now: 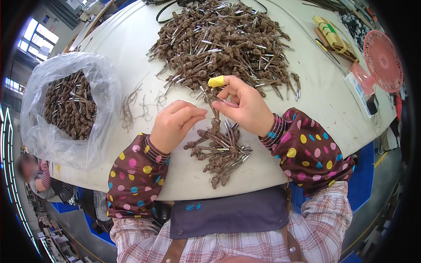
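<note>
My right hand (pixel 249 106), a yellow cover on its index fingertip, pinches a knotted bundle of brown cord (pixel 215 124) with its knot hanging down. Close on its left, my left hand (pixel 174 123) has thumb and index finger pressed together beside that knot; whatever lies between those fingertips is too fine to make out. Below both hands, near the table's front edge, rests a small pile of knotted brown cords (pixel 215 153) with silvery tips. A much larger heap of the same cords (pixel 219 44) spreads beyond my hands.
On the left stands a clear plastic bag (pixel 33 116) with more knotted cords inside. Loose brown threads (pixel 130 107) lie between bag and heap. A pink fan (pixel 382 59), a white power strip (pixel 357 94) and a yellow-wrapped bundle (pixel 329 33) occupy the right side. Another person sits far left.
</note>
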A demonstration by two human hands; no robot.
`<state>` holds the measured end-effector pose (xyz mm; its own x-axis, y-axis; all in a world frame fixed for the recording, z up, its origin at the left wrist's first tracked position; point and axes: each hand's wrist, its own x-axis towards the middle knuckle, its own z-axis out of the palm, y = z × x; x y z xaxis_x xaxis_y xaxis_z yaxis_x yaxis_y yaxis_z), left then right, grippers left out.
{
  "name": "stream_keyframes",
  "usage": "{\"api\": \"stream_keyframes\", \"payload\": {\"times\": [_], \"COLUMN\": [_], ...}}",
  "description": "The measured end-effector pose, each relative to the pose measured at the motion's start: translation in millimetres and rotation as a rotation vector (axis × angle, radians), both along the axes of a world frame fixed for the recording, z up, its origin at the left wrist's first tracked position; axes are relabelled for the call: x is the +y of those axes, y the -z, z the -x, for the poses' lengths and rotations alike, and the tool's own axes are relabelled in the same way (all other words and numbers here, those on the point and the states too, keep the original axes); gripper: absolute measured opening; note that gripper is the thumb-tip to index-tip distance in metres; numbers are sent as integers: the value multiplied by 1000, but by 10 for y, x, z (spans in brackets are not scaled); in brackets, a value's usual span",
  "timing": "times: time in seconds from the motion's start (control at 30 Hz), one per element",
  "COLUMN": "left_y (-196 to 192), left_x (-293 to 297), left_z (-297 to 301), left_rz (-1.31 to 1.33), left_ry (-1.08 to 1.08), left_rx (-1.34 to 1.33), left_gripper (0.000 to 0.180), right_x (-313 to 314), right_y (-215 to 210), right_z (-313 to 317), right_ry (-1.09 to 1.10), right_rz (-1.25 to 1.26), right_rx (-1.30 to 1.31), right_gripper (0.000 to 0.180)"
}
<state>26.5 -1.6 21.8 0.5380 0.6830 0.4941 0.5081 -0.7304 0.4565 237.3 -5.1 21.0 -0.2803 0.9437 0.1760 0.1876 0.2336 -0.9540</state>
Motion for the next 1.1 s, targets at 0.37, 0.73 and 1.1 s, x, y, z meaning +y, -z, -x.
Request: {"api": "stream_keyframes", "payload": {"times": [0.37, 0.73, 1.1], "left_y": [7, -29, 102], "left_x": [-71, -26, -71], "left_z": [-54, -19, -80], "left_rz": [835, 533, 364], "left_ry": [116, 70, 35], "left_rx": [-392, -25, -204], "left_gripper": [46, 20, 7], "right_x": [13, 7, 8], "right_y": [25, 46, 83], "right_z": [-1, 11, 54], "right_ry": [42, 45, -45], "right_rz": [-92, -98, 32], "right_rx": [-33, -65, 117], "right_gripper": [42, 43, 47]}}
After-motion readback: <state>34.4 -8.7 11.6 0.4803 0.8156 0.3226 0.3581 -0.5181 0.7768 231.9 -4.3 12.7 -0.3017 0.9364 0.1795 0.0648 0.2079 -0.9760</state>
